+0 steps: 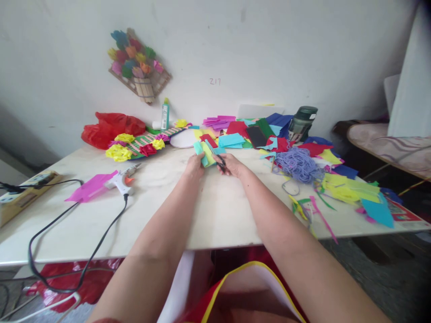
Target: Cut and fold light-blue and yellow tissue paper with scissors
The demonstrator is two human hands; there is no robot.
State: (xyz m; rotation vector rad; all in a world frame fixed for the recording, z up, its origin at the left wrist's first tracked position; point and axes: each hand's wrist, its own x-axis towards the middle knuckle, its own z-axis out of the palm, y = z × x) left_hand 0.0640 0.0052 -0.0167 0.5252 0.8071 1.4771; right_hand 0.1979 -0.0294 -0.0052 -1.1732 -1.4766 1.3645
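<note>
Near the middle of the table, my left hand (pixel 195 165) is closed on crepe paper, a turquoise piece (pixel 199 150) together with a yellow-green piece (pixel 208 157). My right hand (pixel 231 165) is wrapped round the dark handles of a pair of scissors (pixel 220 162). The scissor blades point up and to the left, against the yellow-green paper; I cannot tell whether they are cutting into it. Just beyond my hands lie folded light-blue paper (pixel 231 140) and several other coloured sheets.
A glue gun (pixel 120 179) rests on magenta paper (pixel 90 186) at left, its cord running to a power strip (pixel 27 193). A paper-flower decoration (pixel 134 148) lies behind it. At right are tangled purple yarn (pixel 298 165), paper scraps and a dark bottle (pixel 302 123).
</note>
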